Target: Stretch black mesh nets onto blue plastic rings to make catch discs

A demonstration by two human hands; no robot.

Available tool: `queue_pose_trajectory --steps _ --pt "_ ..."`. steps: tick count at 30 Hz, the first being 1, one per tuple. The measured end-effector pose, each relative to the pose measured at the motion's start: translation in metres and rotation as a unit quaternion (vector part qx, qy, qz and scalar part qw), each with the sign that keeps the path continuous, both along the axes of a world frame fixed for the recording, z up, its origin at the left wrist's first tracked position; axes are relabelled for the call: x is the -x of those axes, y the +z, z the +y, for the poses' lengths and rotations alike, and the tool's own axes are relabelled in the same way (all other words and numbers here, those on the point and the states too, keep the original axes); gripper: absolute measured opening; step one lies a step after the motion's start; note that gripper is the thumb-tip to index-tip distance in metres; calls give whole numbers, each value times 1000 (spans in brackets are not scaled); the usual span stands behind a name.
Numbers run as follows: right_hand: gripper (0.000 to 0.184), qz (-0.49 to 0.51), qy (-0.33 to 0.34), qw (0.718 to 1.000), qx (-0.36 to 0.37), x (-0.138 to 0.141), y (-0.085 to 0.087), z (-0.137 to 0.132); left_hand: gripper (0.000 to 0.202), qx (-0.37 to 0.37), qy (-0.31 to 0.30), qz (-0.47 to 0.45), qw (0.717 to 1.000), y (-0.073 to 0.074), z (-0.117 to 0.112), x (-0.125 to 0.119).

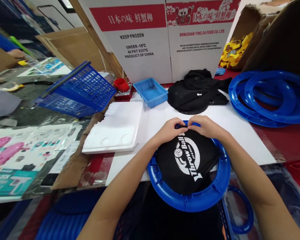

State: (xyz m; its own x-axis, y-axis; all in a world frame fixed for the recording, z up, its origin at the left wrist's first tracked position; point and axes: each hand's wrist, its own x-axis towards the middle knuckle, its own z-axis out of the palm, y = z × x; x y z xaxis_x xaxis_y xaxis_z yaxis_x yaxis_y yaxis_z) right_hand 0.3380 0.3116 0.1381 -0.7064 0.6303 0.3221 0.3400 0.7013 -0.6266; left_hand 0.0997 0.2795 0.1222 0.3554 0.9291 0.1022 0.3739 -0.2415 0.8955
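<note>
A blue plastic ring (190, 200) lies at the near edge of the white board (240, 130), tilted toward me. A black mesh net (187, 163) with white "Throw Ball" print is stretched across it. My left hand (168, 130) and my right hand (206, 126) meet at the ring's far rim. Both are closed, pinching the net's edge against the blue rim. A pile of loose black nets (196, 90) lies just beyond my hands.
Stacked blue rings (270, 96) sit at the right. A small blue tray (151, 91), a red cup (121, 85), a white foam tray (117, 128) and a tipped blue basket (77, 90) are at the left. Printed cartons (165, 36) stand behind. Another blue ring (242, 210) sits below.
</note>
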Motion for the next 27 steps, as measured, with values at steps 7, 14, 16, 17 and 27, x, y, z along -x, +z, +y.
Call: queue_pose_trajectory --steps 7,14,16,17,27 --pt "9 65 -73 994 57 9 -8 0 16 22 35 -31 999 1 2 1" --pt "7 58 -112 990 67 19 -13 3 15 -17 68 27 997 -1 4 -3" --pt "7 47 -115 991 58 20 -13 4 15 -26 73 49 996 -1 4 -5" --pt "7 42 -115 991 53 21 -13 4 15 -31 76 58 995 -1 4 -6" --pt "7 56 -124 989 61 21 -12 5 15 -49 118 114 985 0 5 -13"
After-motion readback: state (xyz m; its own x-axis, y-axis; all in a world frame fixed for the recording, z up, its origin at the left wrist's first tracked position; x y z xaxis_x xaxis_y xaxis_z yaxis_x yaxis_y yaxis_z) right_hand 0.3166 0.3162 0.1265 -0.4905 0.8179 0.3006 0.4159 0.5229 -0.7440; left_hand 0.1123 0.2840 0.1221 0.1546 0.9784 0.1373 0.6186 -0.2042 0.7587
